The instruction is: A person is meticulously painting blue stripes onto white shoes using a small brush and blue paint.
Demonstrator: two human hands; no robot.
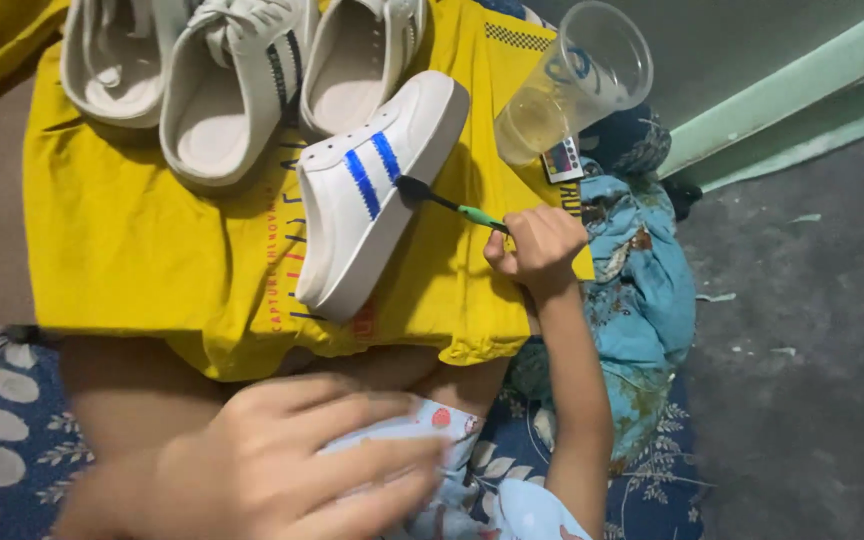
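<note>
Item 1: white shoe w/ blue stripes (367,200), lying tilted on its side on yellow cloth (132,250), frame centre, toe toward 7 o'clock, heel toward 1 o'clock. Two blue stripes visible on the side panel.

Item 2: small brush (442,202), green handle, dark head. Head touches the shoe's side just at 3 o'clock of the stripes; handle runs toward 4 o'clock into the hand.

Item 3: right hand (540,245), at 3 o'clock of the shoe. Fingers curled closed round the brush handle; forearm runs down toward 6 o'clock.

Item 4: left hand (282,465), low in frame at 6 o'clock, blurred. Fingers spread flat, pressed on a light printed cloth (422,425); not clasping anything that can be made out.

Item 5: three more white shoes (232,90), row at 11–12 o'clock on same yellow cloth, openings up; middle one has dark stripes.

Item 6: clear plastic cup (572,80), at 1 o'clock, tilted, some pale yellowish liquid in the bottom. Just beside the shoe's heel, not touching as far as seen.

Item 7: blue patterned fabric (642,290), bunched at 3–4 o'clock. Grey floor (812,330) beyond, at 3 o'clock.
</note>
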